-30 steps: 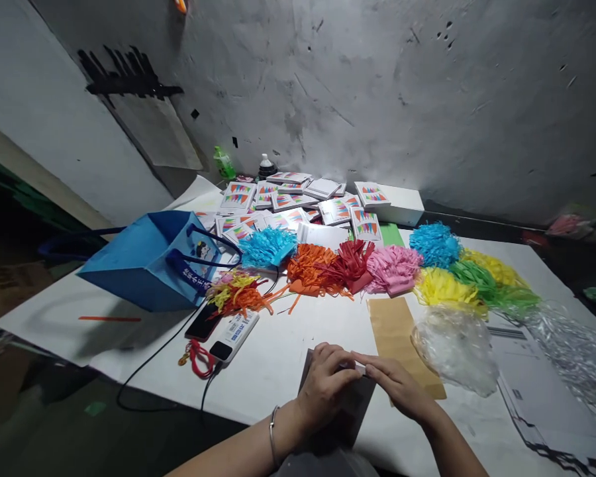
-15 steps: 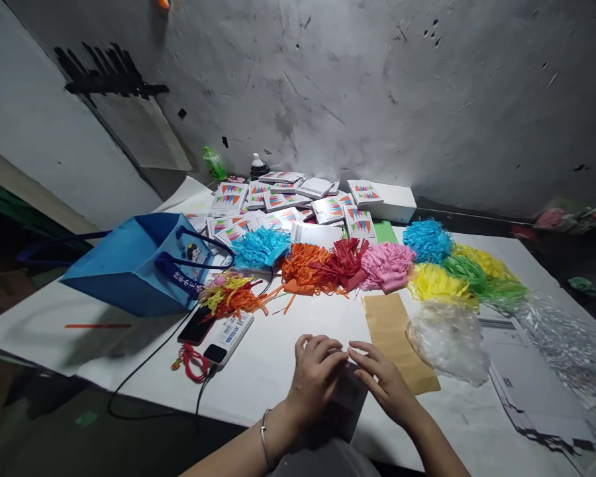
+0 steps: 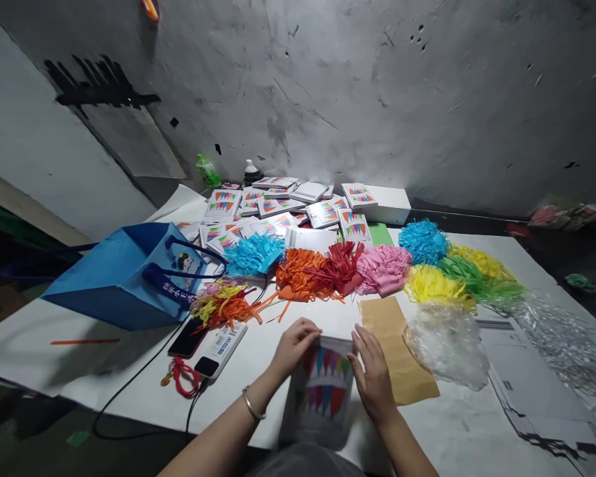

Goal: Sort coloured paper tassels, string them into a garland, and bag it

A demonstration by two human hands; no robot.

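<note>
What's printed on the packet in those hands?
Rows of multicoloured triangular flags on the packet; head view.

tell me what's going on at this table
A person holds a flat packet printed with coloured pennants at the near edge of the white table. The left hand pinches its top left corner, the right hand its top right. Beyond lie piles of fringed tissue paper in blue, orange, red, pink, yellow and green, with a heap of similar printed packets behind and a blue paper bag on its side to the left.
</note>
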